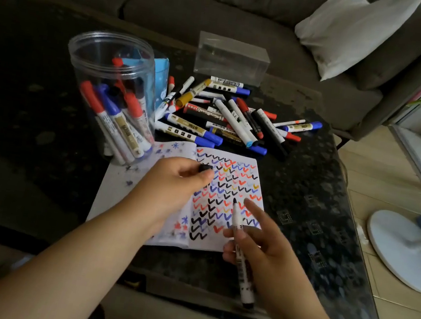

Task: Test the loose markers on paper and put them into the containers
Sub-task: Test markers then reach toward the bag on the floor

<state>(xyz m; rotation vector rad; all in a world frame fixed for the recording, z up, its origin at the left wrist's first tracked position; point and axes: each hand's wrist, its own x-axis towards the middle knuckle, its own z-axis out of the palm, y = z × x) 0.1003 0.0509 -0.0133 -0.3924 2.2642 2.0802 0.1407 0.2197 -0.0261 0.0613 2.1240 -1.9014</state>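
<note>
My right hand (259,247) pinches an uncapped black marker (240,249) between thumb and middle fingers, index finger straight and lifted clear. The tip (234,201) points away from me and sits over the paper (116,191), near the lower rows of ticks; I cannot tell whether it touches. My left hand (173,181) curls round the black cap (205,169) and rests on the paper, which holds the sheet flat.

Procedure, as I judge it:
1. Keep the left hand's weight on the paper so it does not slide.
2. Bring the index finger down onto the barrel for control before stroking.
3. Make 1 short tick in a blank spot, bottom right of the grid, so the ink reads clearly.
4. Press the cap on fully, then drop the marker into the jar (110,88), just left of the paper.

The loose pile (224,114) lies beyond the paper; the clear box (232,58) stands behind it.
</note>
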